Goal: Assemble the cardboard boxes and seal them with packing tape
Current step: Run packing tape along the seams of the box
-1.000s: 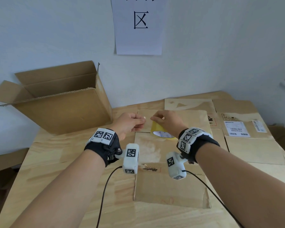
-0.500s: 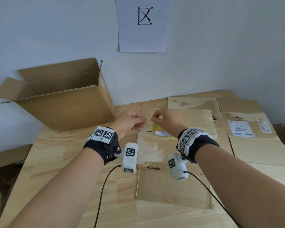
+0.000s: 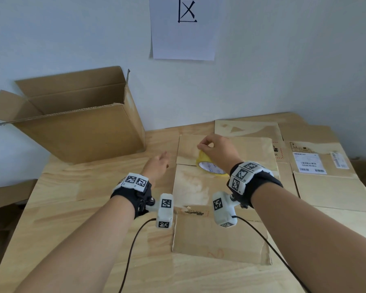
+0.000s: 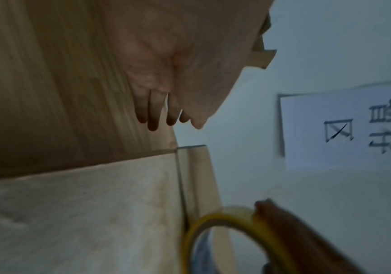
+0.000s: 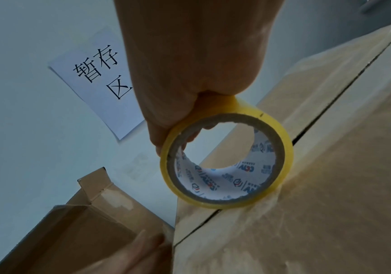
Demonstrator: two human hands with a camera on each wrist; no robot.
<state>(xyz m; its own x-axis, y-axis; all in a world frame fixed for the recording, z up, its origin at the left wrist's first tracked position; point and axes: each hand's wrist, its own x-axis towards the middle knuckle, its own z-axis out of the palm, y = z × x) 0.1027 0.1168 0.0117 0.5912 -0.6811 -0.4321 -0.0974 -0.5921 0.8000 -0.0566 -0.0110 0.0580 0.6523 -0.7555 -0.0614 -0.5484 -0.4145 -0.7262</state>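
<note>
Gripping yellow tape roll (image 3: 207, 164) on flattened box (image 3: 218, 197), 12 o'clock: right hand (image 3: 217, 152) | left hand (image 3: 156, 167) just released, fingers straight, drifting to 10 | tape end freed, box unsealed

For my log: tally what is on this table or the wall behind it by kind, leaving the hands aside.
Erected open cardboard box: 1
Yellow tape roll: 1
Paper wall sign: 1
Flattened cardboard boxes: at least 3; they overlap, so the exact count is unclear
Total: at least 6
</note>
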